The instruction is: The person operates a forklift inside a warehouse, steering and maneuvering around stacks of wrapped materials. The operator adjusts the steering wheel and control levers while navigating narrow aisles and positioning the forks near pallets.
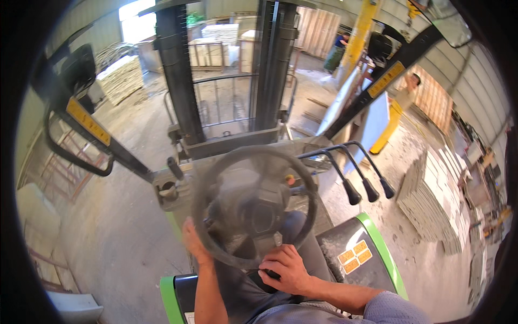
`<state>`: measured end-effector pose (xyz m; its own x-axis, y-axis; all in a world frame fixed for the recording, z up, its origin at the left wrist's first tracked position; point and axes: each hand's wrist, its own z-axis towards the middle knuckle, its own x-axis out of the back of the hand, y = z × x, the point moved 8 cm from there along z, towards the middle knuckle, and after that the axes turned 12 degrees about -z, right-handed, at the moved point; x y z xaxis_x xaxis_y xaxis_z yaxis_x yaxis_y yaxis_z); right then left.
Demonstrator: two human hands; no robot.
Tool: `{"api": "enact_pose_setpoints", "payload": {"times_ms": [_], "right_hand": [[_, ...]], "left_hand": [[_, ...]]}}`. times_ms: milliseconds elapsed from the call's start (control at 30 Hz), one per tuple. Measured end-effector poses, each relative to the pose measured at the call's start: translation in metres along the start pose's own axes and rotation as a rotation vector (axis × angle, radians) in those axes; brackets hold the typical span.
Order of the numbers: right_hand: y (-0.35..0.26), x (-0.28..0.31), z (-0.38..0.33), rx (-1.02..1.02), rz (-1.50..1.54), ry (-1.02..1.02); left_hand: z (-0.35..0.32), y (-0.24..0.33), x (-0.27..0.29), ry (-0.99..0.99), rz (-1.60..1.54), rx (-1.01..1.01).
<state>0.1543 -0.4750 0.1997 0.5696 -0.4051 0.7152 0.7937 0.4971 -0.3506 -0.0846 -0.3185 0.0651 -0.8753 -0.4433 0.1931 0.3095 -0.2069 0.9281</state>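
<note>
I sit at the controls of a forklift, behind its black steering wheel (200,216). My right hand (286,268) is closed at the lower right of the rim, over a dark knob-like piece (271,274) that shows under the fingers. Beside the rim's lower left is my left hand (197,243), raised and smeared by motion; whether it touches the wheel I cannot make out. Three black-knobbed levers (369,190) stand to the right of the wheel. A short black lever (174,168) rises at the left of the dashboard.
Ahead stand the mast (178,75) and a load guard (224,102). Stacked slabs (431,200) lie at the right, with another stack (121,78) far left. One person (339,51) is by a yellow post (359,40); another (410,86) is farther right, near upright panels (377,121).
</note>
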Motion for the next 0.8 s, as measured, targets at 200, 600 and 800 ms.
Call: {"api": "enact_pose_setpoints", "payload": {"times_ms": [200, 600, 800], "right_hand": [[0.024, 0.043, -0.010, -0.103, -0.038, -0.021], [0.139, 0.173, -0.007, -0.333, -0.528, 0.355], [0.182, 0.188, 0.008, -0.367, -0.516, 0.323]], "left_hand": [[-0.017, 0.014, 0.001, -0.009, 0.153, -0.229], [-0.043, 0.023, 0.004, 0.076, -0.162, -0.119], [-0.049, 0.054, -0.003, 0.189, -0.148, 0.188]]}}
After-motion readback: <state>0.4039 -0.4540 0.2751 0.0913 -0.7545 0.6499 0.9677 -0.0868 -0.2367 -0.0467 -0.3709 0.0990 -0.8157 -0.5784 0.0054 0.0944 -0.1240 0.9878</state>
